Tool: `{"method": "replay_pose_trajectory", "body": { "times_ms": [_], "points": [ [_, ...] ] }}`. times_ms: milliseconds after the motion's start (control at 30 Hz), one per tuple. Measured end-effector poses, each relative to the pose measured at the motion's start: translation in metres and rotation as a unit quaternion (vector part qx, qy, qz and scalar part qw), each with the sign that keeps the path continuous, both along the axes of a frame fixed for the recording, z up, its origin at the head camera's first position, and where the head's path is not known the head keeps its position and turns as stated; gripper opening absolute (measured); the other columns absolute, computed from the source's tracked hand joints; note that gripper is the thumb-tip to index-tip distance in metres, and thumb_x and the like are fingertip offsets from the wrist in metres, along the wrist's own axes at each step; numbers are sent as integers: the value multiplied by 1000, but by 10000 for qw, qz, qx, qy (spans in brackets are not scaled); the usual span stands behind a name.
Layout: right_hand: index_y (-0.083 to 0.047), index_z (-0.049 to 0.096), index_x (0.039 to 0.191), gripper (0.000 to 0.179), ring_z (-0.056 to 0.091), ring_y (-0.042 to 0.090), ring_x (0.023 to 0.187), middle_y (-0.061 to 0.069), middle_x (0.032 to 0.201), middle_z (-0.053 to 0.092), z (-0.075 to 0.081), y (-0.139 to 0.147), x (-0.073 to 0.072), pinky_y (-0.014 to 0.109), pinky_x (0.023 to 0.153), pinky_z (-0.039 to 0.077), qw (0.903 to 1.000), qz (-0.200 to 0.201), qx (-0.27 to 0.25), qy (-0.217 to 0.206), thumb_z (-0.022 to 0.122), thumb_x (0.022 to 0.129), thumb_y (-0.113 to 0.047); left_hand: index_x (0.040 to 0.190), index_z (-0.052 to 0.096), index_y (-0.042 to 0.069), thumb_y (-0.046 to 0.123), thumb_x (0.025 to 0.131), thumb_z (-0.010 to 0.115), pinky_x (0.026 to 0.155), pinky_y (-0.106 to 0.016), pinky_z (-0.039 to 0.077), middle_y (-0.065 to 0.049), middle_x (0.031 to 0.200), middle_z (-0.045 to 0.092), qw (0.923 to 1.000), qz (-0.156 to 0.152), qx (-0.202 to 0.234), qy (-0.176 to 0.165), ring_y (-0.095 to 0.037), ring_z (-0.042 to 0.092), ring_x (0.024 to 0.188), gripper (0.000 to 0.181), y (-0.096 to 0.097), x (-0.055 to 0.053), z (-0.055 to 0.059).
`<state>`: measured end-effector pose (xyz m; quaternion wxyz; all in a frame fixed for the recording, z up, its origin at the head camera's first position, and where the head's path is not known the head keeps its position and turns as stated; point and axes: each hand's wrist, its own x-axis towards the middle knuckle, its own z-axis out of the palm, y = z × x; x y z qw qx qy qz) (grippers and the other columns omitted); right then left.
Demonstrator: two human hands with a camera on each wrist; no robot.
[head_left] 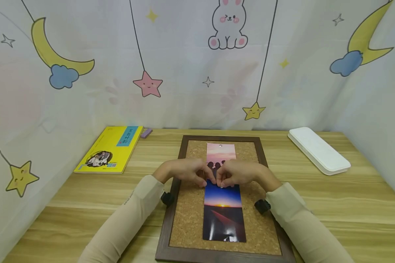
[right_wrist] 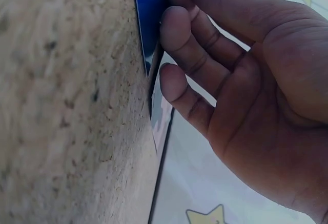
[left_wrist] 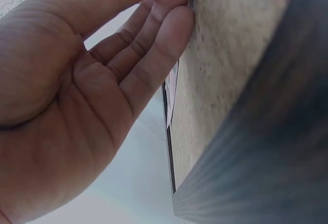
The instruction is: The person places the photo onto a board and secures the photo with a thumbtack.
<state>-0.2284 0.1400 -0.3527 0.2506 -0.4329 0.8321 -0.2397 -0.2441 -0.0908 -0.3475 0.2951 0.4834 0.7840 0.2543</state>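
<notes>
A sunset photo [head_left: 222, 215] with a deep blue top lies on the framed cork board [head_left: 189, 223]. Above it is a photo with a pink sky [head_left: 214, 149], held at its top by a clear pushpin [head_left: 220, 145]; both hands partly cover this print. My right hand [head_left: 239, 173] pinches a small clear thing, apparently a pushpin [head_left: 221, 187], at the sunset photo's top edge. Beside it my left hand [head_left: 191, 171] rests its fingertips near that photo's upper left corner. In the left wrist view the left fingers [left_wrist: 146, 75] extend to the board; their tips are partly hidden.
A yellow book [head_left: 108, 151] lies at the back left with a small purple eraser-like block [head_left: 146, 133] beside it. At the back right is a white case [head_left: 317, 149]. A printed curtain [head_left: 184, 54] hangs behind the wooden table [head_left: 345, 204].
</notes>
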Motion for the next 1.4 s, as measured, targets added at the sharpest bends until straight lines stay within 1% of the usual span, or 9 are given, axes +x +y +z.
{"method": "replay_pose_trajectory", "body": {
  "times_ms": [167, 300, 467, 567, 733, 1100, 1400],
  "points": [
    [-12, 71, 94, 9, 60, 6, 68, -7, 83, 66, 0, -1, 1, 25, 65, 51, 10000, -47, 36, 19, 64, 98, -8, 121, 72, 6, 1, 95, 66, 82, -23, 51, -1, 115, 72, 10000, -75, -6, 27, -5, 63, 94, 28, -3, -3, 0],
    [-12, 70, 93, 9, 59, 7, 67, -5, 83, 66, 0, -2, 1, 25, 63, 51, 10000, -38, -19, 37, 63, 98, -8, 121, 72, 4, 2, 95, 66, 85, -24, 51, -2, 116, 72, 9999, -88, -49, -71, -4, 62, 97, 27, -7, -5, 1],
    [-11, 69, 92, 9, 59, 8, 65, -4, 81, 66, -2, -3, 1, 26, 61, 51, 9999, -138, -53, 38, 63, 98, -7, 122, 72, 6, 4, 96, 65, 82, -22, 50, -1, 115, 72, 9997, -41, -184, -156, -4, 61, 93, 27, -8, -6, 4],
    [-12, 68, 92, 9, 59, 8, 64, -4, 80, 65, -3, -4, 2, 26, 60, 51, 9997, -225, -51, 45, 63, 98, -7, 122, 72, 7, 4, 97, 64, 79, -21, 49, 0, 112, 72, 9996, -6, -234, -146, -4, 60, 89, 26, -8, -7, 3],
    [-12, 68, 92, 9, 59, 10, 63, -4, 79, 65, -4, -6, 3, 26, 60, 51, 9994, -345, -15, -9, 63, 98, -7, 122, 72, 7, 3, 97, 63, 78, -21, 49, 1, 112, 72, 9995, -10, -261, -171, -4, 59, 88, 27, -9, -7, 1],
    [-10, 68, 93, 7, 58, 9, 65, -2, 78, 66, 0, -7, 4, 24, 60, 48, 9990, -441, 56, -98, 64, 97, -7, 123, 72, 5, 2, 97, 63, 83, -22, 51, -2, 116, 72, 9994, 40, -244, -259, -4, 63, 97, 27, -9, -6, 1],
    [-11, 67, 92, 7, 56, 9, 63, -2, 77, 65, 1, -8, 4, 25, 59, 47, 9979, -589, 163, -208, 64, 98, -8, 125, 71, 7, 2, 97, 62, 85, -23, 51, -1, 118, 70, 9994, 41, -311, -133, -5, 63, 100, 30, -10, -7, 1]
  ]
}}
